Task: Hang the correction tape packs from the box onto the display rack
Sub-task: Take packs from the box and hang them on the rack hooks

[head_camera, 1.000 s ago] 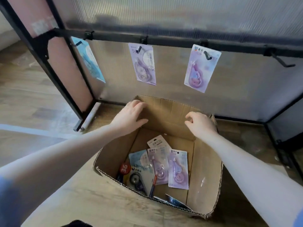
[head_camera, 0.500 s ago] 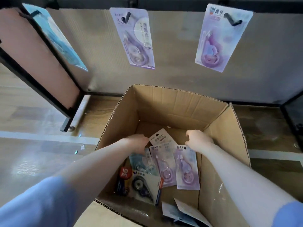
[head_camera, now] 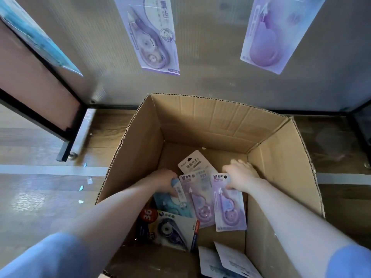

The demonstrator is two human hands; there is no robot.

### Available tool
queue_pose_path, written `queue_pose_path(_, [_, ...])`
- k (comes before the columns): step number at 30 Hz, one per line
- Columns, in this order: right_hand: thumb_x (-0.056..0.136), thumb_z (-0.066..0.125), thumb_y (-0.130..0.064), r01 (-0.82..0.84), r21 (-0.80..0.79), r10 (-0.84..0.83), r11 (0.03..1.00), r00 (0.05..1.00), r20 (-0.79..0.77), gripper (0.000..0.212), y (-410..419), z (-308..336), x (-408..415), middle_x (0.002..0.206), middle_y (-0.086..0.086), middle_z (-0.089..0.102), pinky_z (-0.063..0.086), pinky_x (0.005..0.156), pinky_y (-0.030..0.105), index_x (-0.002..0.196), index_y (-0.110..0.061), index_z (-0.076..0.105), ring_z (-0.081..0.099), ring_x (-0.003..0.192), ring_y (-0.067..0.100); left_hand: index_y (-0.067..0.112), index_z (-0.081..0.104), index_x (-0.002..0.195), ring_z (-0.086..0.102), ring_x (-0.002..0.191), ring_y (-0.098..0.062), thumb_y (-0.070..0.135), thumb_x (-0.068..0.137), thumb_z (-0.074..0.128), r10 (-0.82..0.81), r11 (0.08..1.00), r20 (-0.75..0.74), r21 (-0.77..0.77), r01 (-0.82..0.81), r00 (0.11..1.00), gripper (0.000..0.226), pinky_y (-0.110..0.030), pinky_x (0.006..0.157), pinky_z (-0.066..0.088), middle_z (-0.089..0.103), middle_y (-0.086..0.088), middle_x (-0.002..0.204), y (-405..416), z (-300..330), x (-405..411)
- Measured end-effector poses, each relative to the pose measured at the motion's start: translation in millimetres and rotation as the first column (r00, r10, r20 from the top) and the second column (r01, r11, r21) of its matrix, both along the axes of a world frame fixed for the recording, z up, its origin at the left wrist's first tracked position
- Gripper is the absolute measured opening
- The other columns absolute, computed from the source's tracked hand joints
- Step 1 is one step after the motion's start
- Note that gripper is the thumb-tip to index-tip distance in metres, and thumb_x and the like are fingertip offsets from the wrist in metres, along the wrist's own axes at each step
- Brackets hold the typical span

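Cardboard dominates the view — a large open box [head_camera: 210, 125] sits on the wooden floor [head_camera: 40, 197] in front of the display rack [head_camera: 40, 109], whose black frame and pale back panel fill the upper part of the picture. Three correction tape packs already hang there: a blue hung pack [head_camera: 40, 39] at the left, a lilac hung pack [head_camera: 152, 35] in the middle and a purple hung pack [head_camera: 267, 35] at the right; their hooks lie above the top edge and cannot be seen. So the job looks partly done, with a good share left — at least five packs lie loose in the bottom of the box, and some white card sheets [head_camera: 226, 261] sit at its near edge.

Both hands are down inside the box. The left hand [head_camera: 164, 182] curls over the top of a blue pack [head_camera: 174, 199], thumb on its face, seemingly gripping it. The right hand [head_camera: 239, 177] rests on the top edge of a purple pack [head_camera: 228, 205], thumb on the card and fingers behind — a pinch appears to be closing, though the fingertips are hidden. Between the two hands lie a lilac pack [head_camera: 198, 201] and, partly under it, a white pack [head_camera: 193, 163]. Nearer the viewer, a dark-wheeled pack [head_camera: 174, 229] lies untouched beside a red "36" label [head_camera: 147, 214].
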State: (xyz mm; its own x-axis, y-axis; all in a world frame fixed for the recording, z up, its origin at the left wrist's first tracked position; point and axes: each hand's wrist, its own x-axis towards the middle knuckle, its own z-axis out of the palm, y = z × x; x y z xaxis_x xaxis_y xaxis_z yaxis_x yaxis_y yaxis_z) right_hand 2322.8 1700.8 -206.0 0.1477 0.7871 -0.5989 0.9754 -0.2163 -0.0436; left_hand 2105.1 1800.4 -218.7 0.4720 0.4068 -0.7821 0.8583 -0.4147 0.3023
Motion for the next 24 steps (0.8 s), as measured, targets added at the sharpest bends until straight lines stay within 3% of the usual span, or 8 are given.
queue_pose_path(3, [0.084, 0.065, -0.031, 0.028, 0.021, -0.025, 0.999, 0.994, -0.109, 0.011, 6.5, 11.3, 0.9, 0.097, 0.002, 0.053, 0.038, 0.076, 0.029, 0.089, -0.024, 0.058, 0.052, 0.1, 0.023, 0.019, 0.06, 0.098, 0.058, 0.089, -0.011, 0.025, 0.081, 0.069, 0.049, 0.997, 0.054, -0.066, -0.045, 0.997, 0.02, -0.021, 0.067, 0.046, 0.06, 0.005, 0.101, -0.3, 7.8, 3.6])
queue_pose_path(5, [0.083, 0.064, -0.029, 0.057, 0.022, -0.053, 0.998, 0.986, -0.159, 0.015, 8.9, 19.6, 1.3, 0.087, -0.002, 0.055, 0.038, 0.069, 0.028, 0.073, -0.026, 0.053, 0.052, 0.088, 0.021, 0.017, 0.062, 0.105, 0.061, 0.094, -0.012, 0.026, 0.084, 0.067, 0.061, 0.994, 0.075, -0.097, -0.054, 0.995, 0.024, -0.023, 0.075, 0.049, 0.064, 0.002, 0.107, -0.9, 14.7, 6.9])
queue_pose_path(8, [0.079, 0.062, -0.027, 0.058, 0.044, -0.049, 0.997, 0.981, -0.186, 0.024, 10.8, 31.2, 2.4, 0.076, -0.005, 0.055, 0.047, 0.071, 0.031, 0.06, -0.026, 0.049, 0.055, 0.084, 0.021, 0.02, 0.061, 0.104, 0.06, 0.093, -0.012, 0.028, 0.086, 0.063, 0.006, 0.994, 0.089, -0.107, 0.004, 0.996, 0.019, -0.026, 0.079, 0.048, 0.064, 0.0, 0.112, -2.3, 28.5, 7.6])
queue_pose_path(11, [0.082, 0.061, -0.027, 0.033, 0.076, -0.019, 0.997, 0.985, -0.169, 0.028, 9.1, 48.8, 2.7, 0.077, -0.004, 0.056, 0.043, 0.068, 0.029, 0.058, -0.027, 0.047, 0.054, 0.082, 0.02, 0.014, 0.059, 0.116, 0.055, 0.105, -0.017, 0.025, 0.09, 0.058, -0.117, 0.992, 0.075, -0.036, 0.12, 0.99, 0.028, -0.029, 0.086, 0.044, 0.059, -0.003, 0.119, -2.2, 45.8, 4.0])
queue_pose_path(16, [0.084, 0.057, -0.023, 0.044, 0.171, -0.017, 0.984, 0.987, -0.158, 0.025, 3.5, 78.9, 11.0, 0.071, -0.003, 0.056, 0.036, 0.059, 0.029, 0.06, -0.024, 0.048, 0.052, 0.076, 0.021, 0.015, 0.059, 0.115, 0.054, 0.106, -0.023, 0.021, 0.093, 0.051, -0.243, 0.964, 0.062, 0.13, 0.234, 0.968, 0.025, -0.036, 0.089, 0.044, 0.058, -0.005, 0.119, -0.8, 79.5, -0.5])
queue_pose_path(19, [0.082, 0.056, -0.021, 0.067, 0.248, -0.026, 0.966, 0.986, -0.165, 0.027, 1.5, 103.7, 15.1, 0.065, -0.005, 0.053, 0.034, 0.055, 0.028, 0.057, -0.024, 0.047, 0.052, 0.073, 0.02, 0.02, 0.059, 0.112, 0.055, 0.101, -0.023, 0.024, 0.094, 0.049, -0.272, 0.932, 0.082, 0.27, 0.242, 0.959, 0.022, -0.034, 0.084, 0.045, 0.06, -0.004, 0.114, -2.7, 107.5, -0.8])
queue_pose_path(24, [0.083, 0.058, -0.026, 0.033, 0.355, 0.014, 0.934, 0.991, -0.13, 0.02, -2.7, 146.7, 17.1, 0.076, -0.004, 0.062, 0.046, 0.069, 0.033, 0.063, -0.026, 0.055, 0.057, 0.079, 0.02, 0.016, 0.066, 0.1, 0.057, 0.08, -0.02, 0.036, 0.087, 0.062, -0.224, 0.869, 0.158, 0.48, 0.123, 0.962, 0.024, -0.026, 0.065, 0.043, 0.064, -0.001, 0.097, -4.4, 162.5, 2.0])
